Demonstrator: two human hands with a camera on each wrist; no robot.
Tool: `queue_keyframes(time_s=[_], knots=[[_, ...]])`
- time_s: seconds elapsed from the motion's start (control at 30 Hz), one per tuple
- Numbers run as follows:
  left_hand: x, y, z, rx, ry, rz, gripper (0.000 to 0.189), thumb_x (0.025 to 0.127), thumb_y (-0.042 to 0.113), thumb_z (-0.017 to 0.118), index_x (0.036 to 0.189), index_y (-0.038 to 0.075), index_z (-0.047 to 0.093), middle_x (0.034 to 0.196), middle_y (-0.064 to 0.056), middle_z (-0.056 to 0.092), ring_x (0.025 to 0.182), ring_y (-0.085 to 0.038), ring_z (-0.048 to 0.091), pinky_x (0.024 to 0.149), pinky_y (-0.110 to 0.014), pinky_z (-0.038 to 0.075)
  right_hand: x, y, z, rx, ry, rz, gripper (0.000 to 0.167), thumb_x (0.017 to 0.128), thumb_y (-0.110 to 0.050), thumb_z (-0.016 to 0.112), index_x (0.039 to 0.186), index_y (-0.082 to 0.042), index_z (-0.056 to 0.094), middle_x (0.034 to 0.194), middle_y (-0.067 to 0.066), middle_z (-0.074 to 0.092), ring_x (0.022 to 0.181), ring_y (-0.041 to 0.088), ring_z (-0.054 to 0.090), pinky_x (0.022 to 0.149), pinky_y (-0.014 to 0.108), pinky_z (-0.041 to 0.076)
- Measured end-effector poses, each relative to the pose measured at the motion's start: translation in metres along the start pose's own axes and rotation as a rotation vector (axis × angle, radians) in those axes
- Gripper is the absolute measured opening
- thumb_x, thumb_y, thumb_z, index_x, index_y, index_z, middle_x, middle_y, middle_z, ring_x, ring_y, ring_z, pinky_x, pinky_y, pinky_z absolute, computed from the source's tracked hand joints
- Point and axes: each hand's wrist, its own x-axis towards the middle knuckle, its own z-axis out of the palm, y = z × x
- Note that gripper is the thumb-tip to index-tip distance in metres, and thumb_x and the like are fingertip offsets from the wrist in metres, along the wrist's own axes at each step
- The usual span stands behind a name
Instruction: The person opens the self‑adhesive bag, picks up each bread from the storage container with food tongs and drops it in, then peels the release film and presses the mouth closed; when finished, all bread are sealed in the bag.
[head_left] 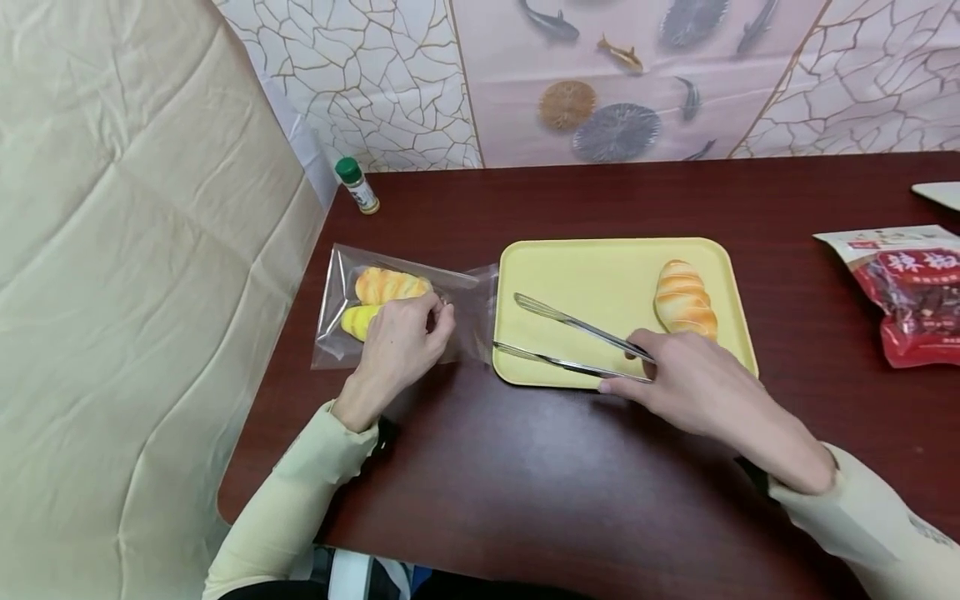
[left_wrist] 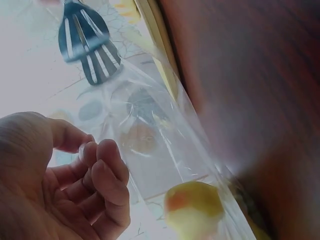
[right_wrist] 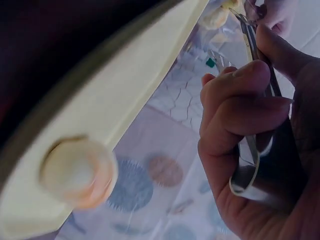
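My left hand (head_left: 405, 337) pinches the film of a clear plastic bag (head_left: 337, 350) between thumb and fingertips. Inside that bag are an orange-yellow toy bread (head_left: 386, 285) and a yellow bread (head_left: 358, 320), partly covered by the hand. My right hand (head_left: 693, 383) holds metal tongs (head_left: 581, 325) over a yellow tray (head_left: 600, 258). The tongs' slotted ends (left_wrist: 92, 45) are spread apart, with nothing between them. Another bread roll (head_left: 684, 296), scored across its top, lies on the tray's right side, just beyond the right hand.
On the dark table (head_left: 510, 483), a green-capped bottle (head_left: 357, 185) stands at the back left. A red snack packet (head_left: 911, 292) lies at the right, with a white object (head_left: 937, 193) behind it. Patterned cloth (head_left: 375, 83) hangs along the back, and cream quilted fabric (head_left: 135, 292) borders the left.
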Motion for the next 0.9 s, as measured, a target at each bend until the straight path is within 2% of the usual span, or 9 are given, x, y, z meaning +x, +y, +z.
queue_keyframes(time_s=[0.17,0.37,0.63,0.7,0.8,0.9], knots=[[0.0,-0.002,0.007,-0.011,0.002,0.014,0.03,0.1,0.019,0.062,0.071,0.013,0.06,0.057,-0.001,0.053,0.053,-0.022,0.053,0.049,-0.04,0.043,-0.03,0.02,-0.001,-0.011,0.054,0.084,0.047,0.091,-0.064,0.08,0.089,-0.021,0.059,0.068,-0.006,0.053,0.061,0.014,0.049,0.055,0.033,0.034],[0.001,0.003,0.007,0.002,-0.049,-0.002,0.027,0.099,0.019,0.065,0.074,0.011,0.062,0.058,-0.004,0.057,0.057,-0.027,0.06,0.052,-0.043,0.048,-0.064,0.045,0.0,0.001,0.13,0.165,0.044,0.091,-0.059,0.082,0.104,-0.02,0.068,0.069,-0.009,0.058,0.065,0.013,0.053,0.06,0.034,0.036],[0.002,0.003,0.007,0.017,-0.077,-0.008,0.027,0.1,0.018,0.066,0.074,0.011,0.062,0.058,-0.004,0.057,0.056,-0.026,0.059,0.052,-0.039,0.046,-0.101,0.076,0.004,-0.004,0.195,0.315,0.053,0.092,-0.06,0.081,0.11,-0.012,0.068,0.062,-0.004,0.051,0.067,0.027,0.055,0.061,0.036,0.036],[0.002,0.002,0.008,0.012,-0.081,-0.009,0.027,0.1,0.018,0.066,0.075,0.01,0.063,0.058,-0.004,0.057,0.056,-0.026,0.059,0.051,-0.04,0.046,-0.109,0.082,0.005,-0.007,0.208,0.343,0.053,0.092,-0.059,0.081,0.107,-0.011,0.067,0.061,-0.003,0.049,0.065,0.028,0.053,0.061,0.036,0.035],[0.002,-0.005,0.012,0.011,-0.089,-0.016,0.026,0.1,0.021,0.065,0.076,0.012,0.063,0.058,-0.002,0.056,0.055,-0.023,0.057,0.051,-0.043,0.047,-0.117,0.088,0.005,-0.013,0.233,0.383,0.051,0.093,-0.06,0.08,0.096,-0.011,0.063,0.06,-0.001,0.047,0.063,0.026,0.049,0.06,0.036,0.032],[0.003,-0.03,0.033,0.017,-0.098,-0.028,0.025,0.101,0.028,0.063,0.078,0.019,0.063,0.058,0.004,0.055,0.054,-0.018,0.056,0.049,-0.039,0.045,-0.121,0.092,0.005,-0.013,0.245,0.415,0.051,0.093,-0.06,0.079,0.091,-0.012,0.06,0.061,0.0,0.046,0.062,0.026,0.048,0.059,0.035,0.029]])
